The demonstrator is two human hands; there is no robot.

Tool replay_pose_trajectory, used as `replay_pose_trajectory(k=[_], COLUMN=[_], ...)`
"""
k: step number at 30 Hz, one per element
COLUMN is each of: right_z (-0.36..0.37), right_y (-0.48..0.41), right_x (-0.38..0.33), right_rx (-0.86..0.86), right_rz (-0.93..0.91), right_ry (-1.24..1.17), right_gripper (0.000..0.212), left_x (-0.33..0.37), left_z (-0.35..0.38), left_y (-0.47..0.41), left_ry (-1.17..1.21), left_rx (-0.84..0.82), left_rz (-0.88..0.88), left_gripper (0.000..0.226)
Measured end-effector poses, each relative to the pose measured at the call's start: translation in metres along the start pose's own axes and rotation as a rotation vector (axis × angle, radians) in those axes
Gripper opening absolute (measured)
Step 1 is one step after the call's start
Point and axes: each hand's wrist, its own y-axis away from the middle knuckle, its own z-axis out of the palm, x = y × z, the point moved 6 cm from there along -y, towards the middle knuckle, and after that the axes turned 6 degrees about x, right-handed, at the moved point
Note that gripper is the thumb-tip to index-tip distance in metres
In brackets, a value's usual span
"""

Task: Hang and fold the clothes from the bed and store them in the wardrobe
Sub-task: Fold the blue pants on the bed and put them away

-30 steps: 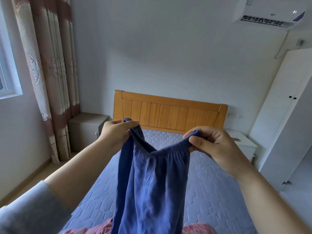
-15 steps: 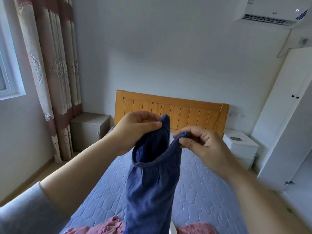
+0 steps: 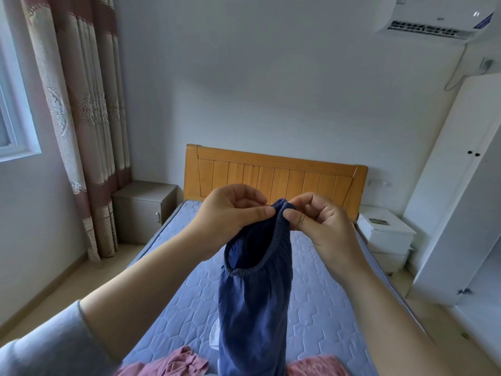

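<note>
Grey nightstand (image 3: 143,210): drawer shut, in the corner left of the headboard.
Left hand (image 3: 230,213): pinches the blue garment (image 3: 254,308) at its waistband.
Blue garment: hangs over the bed (image 3: 320,308), waistband gaping.
Right hand (image 3: 322,223): pinches the same waistband, just beside the left hand.
Pink clothes (image 3: 176,365): on the bed's near edge.
Wardrobe (image 3: 458,185): right of the bed, upper doors shut, floor strip between.

A patterned curtain (image 3: 81,118) is hung at the far left beside a white-framed window (image 3: 16,131), a grey bedside cabinet (image 3: 143,210) is set just right of it, a white bedside cabinet (image 3: 387,240) is placed at the far right, and an air conditioner (image 3: 431,20) is mounted high above it on the wall (image 3: 271,77).
</note>
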Motion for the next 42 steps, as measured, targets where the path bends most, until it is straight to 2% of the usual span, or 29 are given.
replay_pose_trajectory(k=[3,4,6,8,13,16,20,22,25,27,29,33,36,39,41,42], right_z=[-0.002,-0.003,-0.006,-0.01,-0.012,-0.007,0.004,-0.001,-0.017,-0.024,-0.027,-0.02,-0.014,-0.006,-0.001,0.0], right_y=[0.0,0.0,-0.001,-0.001,-0.004,-0.003,-0.003,-0.004,-0.005,-0.004,-0.003,-0.004,-0.007,-0.011,-0.012,-0.013], right_x=[0.005,0.006,0.008,0.008,0.007,0.007,0.007,0.01,0.018,0.026,0.032,0.037,0.034,0.027,0.023,0.022], right_rx=[0.001,0.014,0.059,0.103,0.088,0.072,0.03,0.045,0.102,0.127,0.146,0.161,0.168,0.165,0.157,0.156], right_rz=[0.001,-0.009,-0.028,-0.037,-0.063,-0.083,-0.113,-0.121,-0.09,-0.056,-0.017,0.027,0.04,0.022,0.017,0.016], right_ry=[-0.002,0.001,0.003,-0.043,-0.07,-0.058,-0.049,0.0,0.064,0.089,0.073,-0.001,-0.019,0.0,-0.014,-0.019], right_gripper=[0.007,0.009,0.014,0.008,0.009,0.011,0.01,0.019,0.019,0.016,0.011,0.011,0.012,0.011,0.012,0.012], left_x=[-0.005,-0.007,-0.012,-0.021,-0.038,-0.039,-0.049,-0.052,-0.05,-0.042,-0.035,-0.035,-0.03,-0.024,-0.019,-0.017], left_z=[0.001,0.001,0.0,-0.003,-0.024,-0.02,-0.01,-0.017,-0.026,-0.025,-0.021,-0.009,-0.002,0.0,0.004,0.004], left_y=[-0.002,-0.002,-0.001,0.003,0.008,0.005,-0.001,-0.004,-0.002,0.001,0.004,0.007,0.009,0.007,0.005,0.004], left_ry=[-0.056,-0.096,-0.228,-0.379,-0.595,-0.734,-0.9,-0.743,-0.266,-0.014,0.091,-0.019,-0.16,-0.515,-0.682,-0.739], left_rx=[0.012,0.013,0.012,0.015,0.191,0.164,0.025,-0.005,-0.147,-0.304,-0.416,-0.433,-0.423,-0.384,-0.312,-0.265], left_rz=[0.027,0.042,0.096,0.148,0.209,0.171,0.026,-0.107,-0.351,-0.422,-0.433,-0.383,-0.31,-0.126,0.029,0.105], left_gripper=[0.018,0.018,0.021,0.026,0.029,0.036,0.021,0.013,0.014,0.018,0.024,0.039,0.024,0.072,0.08,0.072])
